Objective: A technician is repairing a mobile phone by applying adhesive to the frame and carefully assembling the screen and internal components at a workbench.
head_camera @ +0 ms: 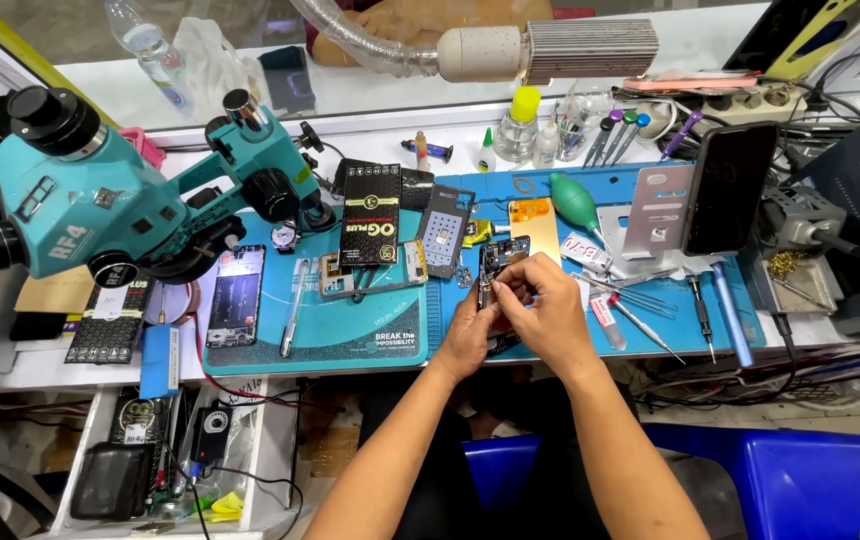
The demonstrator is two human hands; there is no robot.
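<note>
My left hand and my right hand meet over an opened phone body lying on the blue work mat. The left hand grips the phone's lower edge. My right hand's fingers are pinched together on the phone's inner parts; whether they hold a small tool or part is too small to tell. A gold back cover lies just beyond the phone, and a grey phone frame sits to its left.
A teal microscope stands at the left. Another phone and a black box lie on the mat. Tweezers and screwdrivers lie to the right, near a propped dark phone. Bottles line the back. A blue chair stands below.
</note>
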